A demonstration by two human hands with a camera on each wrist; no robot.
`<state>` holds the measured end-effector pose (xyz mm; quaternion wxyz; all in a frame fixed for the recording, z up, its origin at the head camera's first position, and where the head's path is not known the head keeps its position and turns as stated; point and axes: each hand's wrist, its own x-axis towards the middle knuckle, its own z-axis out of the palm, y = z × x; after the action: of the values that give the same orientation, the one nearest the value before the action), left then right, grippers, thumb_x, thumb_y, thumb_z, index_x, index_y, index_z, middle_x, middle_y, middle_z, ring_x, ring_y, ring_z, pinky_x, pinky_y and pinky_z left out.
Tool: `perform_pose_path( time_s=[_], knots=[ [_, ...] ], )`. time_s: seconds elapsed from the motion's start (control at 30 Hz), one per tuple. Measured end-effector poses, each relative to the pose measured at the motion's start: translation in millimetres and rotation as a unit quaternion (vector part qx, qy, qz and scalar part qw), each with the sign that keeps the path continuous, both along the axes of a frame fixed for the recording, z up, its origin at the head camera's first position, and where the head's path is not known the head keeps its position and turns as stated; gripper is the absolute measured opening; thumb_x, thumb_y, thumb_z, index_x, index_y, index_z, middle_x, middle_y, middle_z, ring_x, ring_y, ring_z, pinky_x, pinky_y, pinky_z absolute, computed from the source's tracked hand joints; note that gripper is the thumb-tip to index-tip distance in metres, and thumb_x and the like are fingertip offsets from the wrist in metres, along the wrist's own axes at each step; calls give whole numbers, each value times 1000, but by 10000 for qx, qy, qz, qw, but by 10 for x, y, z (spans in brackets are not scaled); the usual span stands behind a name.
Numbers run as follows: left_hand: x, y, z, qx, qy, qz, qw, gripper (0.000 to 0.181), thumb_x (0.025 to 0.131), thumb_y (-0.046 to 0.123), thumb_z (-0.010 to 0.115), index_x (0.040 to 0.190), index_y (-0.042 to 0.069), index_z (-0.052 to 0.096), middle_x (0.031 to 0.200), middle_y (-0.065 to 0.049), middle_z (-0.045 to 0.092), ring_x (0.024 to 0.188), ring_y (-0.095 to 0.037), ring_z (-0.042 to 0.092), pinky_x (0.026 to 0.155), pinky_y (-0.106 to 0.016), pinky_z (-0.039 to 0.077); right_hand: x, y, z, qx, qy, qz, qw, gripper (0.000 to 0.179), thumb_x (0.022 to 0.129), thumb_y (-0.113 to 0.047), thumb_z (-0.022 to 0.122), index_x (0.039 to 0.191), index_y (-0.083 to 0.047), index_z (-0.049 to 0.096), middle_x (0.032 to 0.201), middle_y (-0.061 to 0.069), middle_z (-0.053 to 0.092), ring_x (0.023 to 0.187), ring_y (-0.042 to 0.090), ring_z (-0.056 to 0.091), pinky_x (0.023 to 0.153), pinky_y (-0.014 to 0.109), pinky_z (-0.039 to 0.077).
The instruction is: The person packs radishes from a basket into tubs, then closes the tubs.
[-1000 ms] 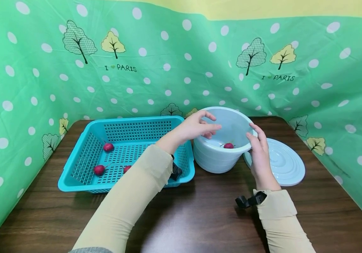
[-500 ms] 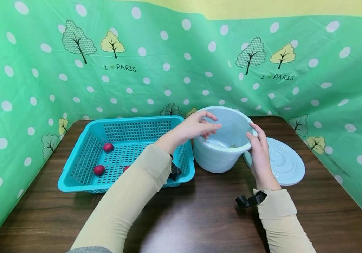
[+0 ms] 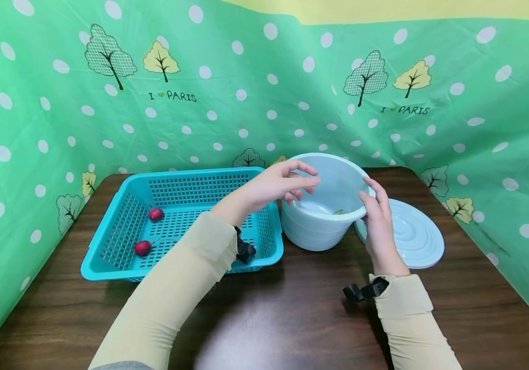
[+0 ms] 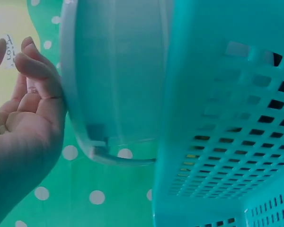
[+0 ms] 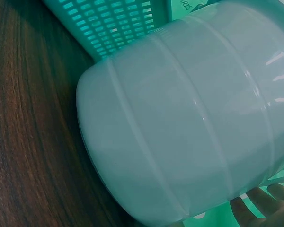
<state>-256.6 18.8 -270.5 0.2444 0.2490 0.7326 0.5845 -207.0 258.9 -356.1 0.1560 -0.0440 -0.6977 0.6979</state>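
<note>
A light-blue plastic bucket (image 3: pixel 315 231) stands on the table, its mouth facing up. My right hand (image 3: pixel 379 226) grips its right rim between thumb and fingers; some of those fingers (image 5: pixel 258 205) show at the bucket's edge in the right wrist view. Over the left rim hovers my left hand (image 3: pixel 274 185), fingers loosely bent and nothing between them. Low inside the bucket a small greenish stem (image 3: pixel 337 211) shows; the rest of the bottom is hidden by the near wall. Two red radishes, one farther back (image 3: pixel 155 214) and one nearer (image 3: pixel 143 247), lie in the turquoise basket (image 3: pixel 181 173).
A round light-blue lid (image 3: pixel 414 236) lies on the dark wooden table (image 3: pixel 292 308), right of the bucket. The basket stands close against the bucket's left side. A green dotted cloth (image 3: pixel 227 113) hangs behind and at both sides. My left sleeve hides part of the basket.
My left hand has drawn back slightly leftward. The radish seen inside the bucket a second ago is out of sight. Another radish in the basket is now hidden behind my left sleeve.
</note>
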Motion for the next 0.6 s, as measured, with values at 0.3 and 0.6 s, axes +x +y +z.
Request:
perform_pose_path(
  time_s=[0.3,0.6],
  knots=[
    [123,-228,39,-619,281,-156,9976,35,95,36,65,126,19,58,106,-4,71,100,-36,62,83,-45,49,-1,-2,-4,-1,-86,-9,10000,49,103,-31,44,150,-23,38,159,4,28,136,21,36,107,39,30],
    [238,-387,88,-806,445,-302,9953,31,96,35,64,123,21,59,110,-9,70,100,-39,62,70,-29,47,-3,5,6,20,-46,-19,10000,49,103,-31,44,151,-23,37,159,4,29,136,22,36,107,40,30]
  ],
)
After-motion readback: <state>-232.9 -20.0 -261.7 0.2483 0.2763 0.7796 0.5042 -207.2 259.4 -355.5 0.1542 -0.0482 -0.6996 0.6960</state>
